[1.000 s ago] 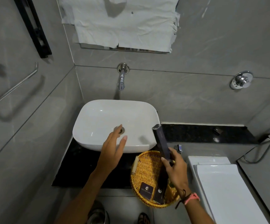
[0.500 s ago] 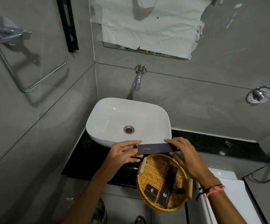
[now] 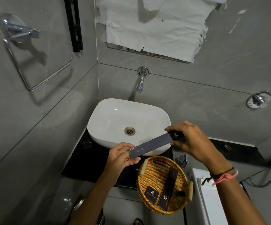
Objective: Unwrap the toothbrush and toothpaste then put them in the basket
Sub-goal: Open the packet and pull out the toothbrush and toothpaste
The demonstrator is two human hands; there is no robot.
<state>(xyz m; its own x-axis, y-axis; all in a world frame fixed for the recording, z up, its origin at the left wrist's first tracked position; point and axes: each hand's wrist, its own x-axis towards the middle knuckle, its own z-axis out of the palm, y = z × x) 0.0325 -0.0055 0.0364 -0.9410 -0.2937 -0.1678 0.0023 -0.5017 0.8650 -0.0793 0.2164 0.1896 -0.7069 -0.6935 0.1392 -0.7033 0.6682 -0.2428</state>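
Note:
A long dark dental kit box [image 3: 154, 144] is held slanted over the front rim of the white sink [image 3: 113, 117]. My left hand [image 3: 121, 157] pinches its lower left end. My right hand [image 3: 191, 138] grips its upper right end, fingers wrapped over the logo. Below them a round wicker basket [image 3: 157, 171] with wooden handles sits on the black counter [image 3: 86, 161]. The toothbrush and toothpaste are hidden; the box looks closed.
In the basket lie a second long dark box [image 3: 168, 190], a small dark packet [image 3: 152, 194] and a small dark object. A wall tap [image 3: 140, 83] hangs over the sink. A white toilet cistern [image 3: 211, 202] stands at the right, a towel ring [image 3: 34, 67] on the left wall.
My right hand lifted the box out of the basket, my left hand took its other end, and the box now tilts up to the right over the sink rim.

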